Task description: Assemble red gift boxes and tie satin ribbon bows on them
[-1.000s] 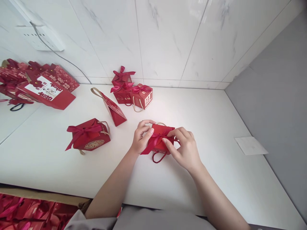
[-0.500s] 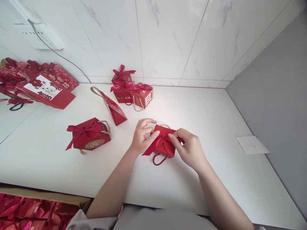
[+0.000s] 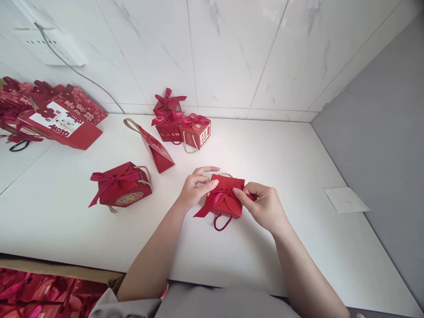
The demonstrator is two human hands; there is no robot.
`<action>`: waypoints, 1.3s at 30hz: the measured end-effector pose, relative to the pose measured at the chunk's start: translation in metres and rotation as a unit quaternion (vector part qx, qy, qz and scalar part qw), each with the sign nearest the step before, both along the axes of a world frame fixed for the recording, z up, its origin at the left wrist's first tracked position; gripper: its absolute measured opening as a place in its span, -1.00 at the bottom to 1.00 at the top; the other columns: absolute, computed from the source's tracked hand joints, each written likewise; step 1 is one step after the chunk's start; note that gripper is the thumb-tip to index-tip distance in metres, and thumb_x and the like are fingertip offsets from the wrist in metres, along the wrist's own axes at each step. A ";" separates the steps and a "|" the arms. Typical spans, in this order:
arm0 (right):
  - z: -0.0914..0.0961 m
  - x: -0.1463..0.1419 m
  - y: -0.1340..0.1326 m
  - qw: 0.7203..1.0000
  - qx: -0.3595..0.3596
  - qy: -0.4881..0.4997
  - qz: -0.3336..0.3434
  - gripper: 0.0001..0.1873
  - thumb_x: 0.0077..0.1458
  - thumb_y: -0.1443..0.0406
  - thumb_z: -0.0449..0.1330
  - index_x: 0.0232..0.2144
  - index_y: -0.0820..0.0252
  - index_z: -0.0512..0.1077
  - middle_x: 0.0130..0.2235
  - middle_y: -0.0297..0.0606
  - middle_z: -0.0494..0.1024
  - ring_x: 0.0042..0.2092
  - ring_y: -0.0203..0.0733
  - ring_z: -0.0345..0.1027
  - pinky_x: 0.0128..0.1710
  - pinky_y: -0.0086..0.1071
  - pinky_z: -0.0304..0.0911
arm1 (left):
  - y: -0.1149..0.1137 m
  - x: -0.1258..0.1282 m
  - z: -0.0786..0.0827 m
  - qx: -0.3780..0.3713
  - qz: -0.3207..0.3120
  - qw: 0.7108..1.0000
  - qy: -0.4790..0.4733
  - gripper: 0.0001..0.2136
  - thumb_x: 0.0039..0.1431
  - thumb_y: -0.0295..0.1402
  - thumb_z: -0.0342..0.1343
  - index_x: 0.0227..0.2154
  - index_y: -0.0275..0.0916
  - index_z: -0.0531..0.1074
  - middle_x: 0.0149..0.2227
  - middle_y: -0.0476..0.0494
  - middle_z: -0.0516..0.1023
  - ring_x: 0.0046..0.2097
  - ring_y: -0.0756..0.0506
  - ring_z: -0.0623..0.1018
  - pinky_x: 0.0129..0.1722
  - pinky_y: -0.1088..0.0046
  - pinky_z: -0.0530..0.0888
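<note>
My half-curled left hand (image 3: 195, 191) apparently steadies the red gift box (image 3: 228, 205) while my right hand (image 3: 265, 205) pinches its ribbon (image 3: 211, 205) at three o'clock.

Grey garment (image 3: 221, 304) over torso, plain cloth, soft creases. Lighter grey loose fabric (image 3: 121, 307) at left elbow, wrinkled, pointed fold; looks like sleeve end. Left forearm (image 3: 155, 249) and right forearm (image 3: 303, 265) bare, slender, smooth outline. Left grip (image 3: 195, 190), right grip (image 3: 263, 205) bare too, slim tapering fingers. Left thumbnail short. Red sliver (image 3: 164, 289) by left forearm, too small to identify.
</note>
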State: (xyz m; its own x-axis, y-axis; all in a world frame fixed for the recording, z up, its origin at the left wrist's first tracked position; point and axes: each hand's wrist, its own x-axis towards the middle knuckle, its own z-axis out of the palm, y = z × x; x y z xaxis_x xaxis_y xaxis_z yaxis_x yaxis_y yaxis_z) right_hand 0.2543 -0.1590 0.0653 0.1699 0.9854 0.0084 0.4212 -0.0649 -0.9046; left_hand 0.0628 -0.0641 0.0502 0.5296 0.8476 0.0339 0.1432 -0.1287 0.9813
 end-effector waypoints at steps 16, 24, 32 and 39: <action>0.002 0.039 -0.008 0.946 -0.141 0.161 0.246 -0.65 0.24 0.06 0.15 -0.42 0.20 0.47 -0.37 -0.29 0.48 -0.37 -0.28 0.33 -0.36 -0.40 0.28 | 0.002 0.000 -0.007 -0.127 -0.073 0.983 -0.106 -0.65 0.10 -0.26 0.23 -0.65 -0.31 0.26 0.14 -0.25 0.34 0.02 -0.22 0.48 -0.11 0.30 0.43; 0.001 0.042 -0.009 0.937 -0.177 0.138 0.267 -0.69 0.21 0.09 0.16 -0.41 0.19 0.47 -0.43 -0.33 0.44 -0.41 -0.28 0.31 -0.40 -0.40 0.20 | 0.005 -0.009 0.001 -0.084 -0.139 0.985 -0.058 -0.82 0.00 -0.36 0.25 -0.49 -0.25 0.32 0.22 -0.29 0.28 0.20 -0.30 0.36 0.04 0.20 0.40; -0.011 0.051 -0.011 0.926 -0.234 0.088 0.282 -0.74 0.10 0.16 0.24 -0.54 0.17 0.44 -0.52 -0.39 0.41 -0.48 -0.30 0.18 -0.51 -0.41 0.03 | 0.011 -0.011 -0.008 -0.133 -0.114 0.979 -0.105 -0.69 0.12 -0.18 0.07 -0.61 -0.26 0.32 0.16 -0.31 0.37 0.00 -0.28 0.51 -0.08 0.18 0.44; -0.018 0.060 -0.009 0.942 -0.235 -0.012 0.238 -0.85 0.13 0.20 0.19 -0.35 0.07 0.55 -0.30 -0.32 0.57 -0.32 -0.19 0.37 -0.36 -0.35 0.21 | 0.010 -0.014 -0.002 -0.092 -0.111 0.987 -0.069 -0.75 0.17 -0.23 0.10 -0.54 -0.26 0.35 0.17 -0.28 0.34 0.13 -0.28 0.42 -0.05 0.26 0.42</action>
